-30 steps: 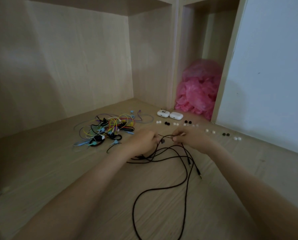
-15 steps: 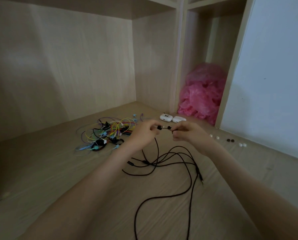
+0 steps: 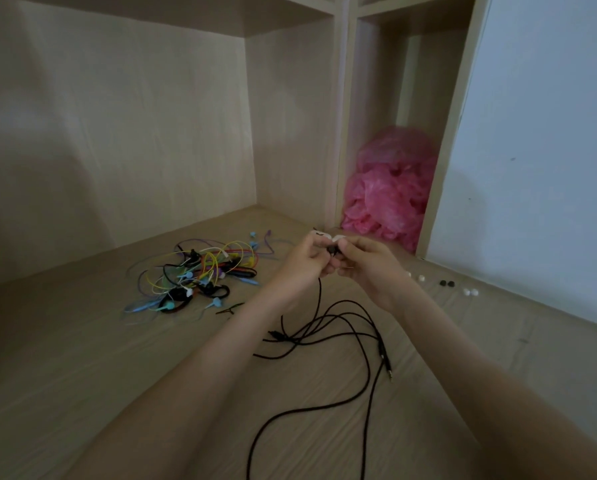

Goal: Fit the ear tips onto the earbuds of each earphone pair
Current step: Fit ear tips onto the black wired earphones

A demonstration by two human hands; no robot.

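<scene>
Both hands are raised together above the wooden surface. My left hand (image 3: 305, 261) and my right hand (image 3: 366, 263) pinch a small black earbud (image 3: 332, 250) between their fingertips. The black earphone cable (image 3: 328, 327) hangs down from my left hand and loops over the wood toward the bottom edge. Its jack plug (image 3: 389, 370) lies to the right. Loose ear tips lie in a row along the right wall, white ones (image 3: 470, 292) and black ones (image 3: 446, 283).
A tangled pile of coloured earphones (image 3: 200, 275) lies to the left of my hands. White charging cases (image 3: 319, 234) peek out just behind my fingers. A crumpled pink plastic bag (image 3: 387, 192) fills the narrow compartment at the back. Wooden walls enclose the left and back.
Both hands have lifted off the surface and come closer together, drawing the black cable up. The camera view has tilted so the hands sit higher over the wood.
</scene>
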